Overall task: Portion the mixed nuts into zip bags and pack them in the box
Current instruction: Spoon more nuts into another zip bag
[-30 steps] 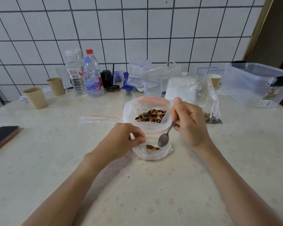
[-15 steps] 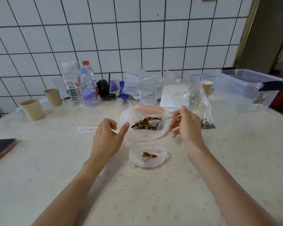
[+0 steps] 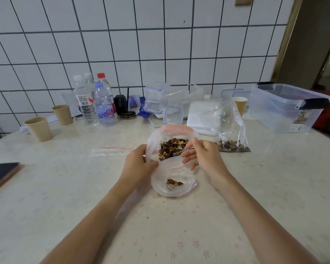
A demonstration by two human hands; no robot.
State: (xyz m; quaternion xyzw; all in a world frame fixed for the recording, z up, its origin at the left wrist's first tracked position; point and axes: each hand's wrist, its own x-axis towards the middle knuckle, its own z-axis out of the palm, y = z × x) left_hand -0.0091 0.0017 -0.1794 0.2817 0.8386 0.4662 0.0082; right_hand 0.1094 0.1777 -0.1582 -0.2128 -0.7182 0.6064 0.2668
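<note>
Plastic film bunches under the left hand [image 3: 139, 164], whose fingers [image 3: 151, 164] curl round the near lip of the big bag [image 3: 156, 138] — apparently to keep its mouth open and steady. The nuts [image 3: 172, 148] lie heaped just beyond those fingers. The right hand [image 3: 200, 156] pinches a spoon [image 3: 187, 149] with its bowl down among the nuts, the lower fingers loosely spread; it looks like a scoop being loaded. Just nearer than both hands the zip bag [image 3: 172, 185] sits open on the surface [image 3: 65, 187], only a few nuts in it. Well beyond the right fingers waits the box [image 3: 286, 109] — nothing packed that I can make out.
</note>
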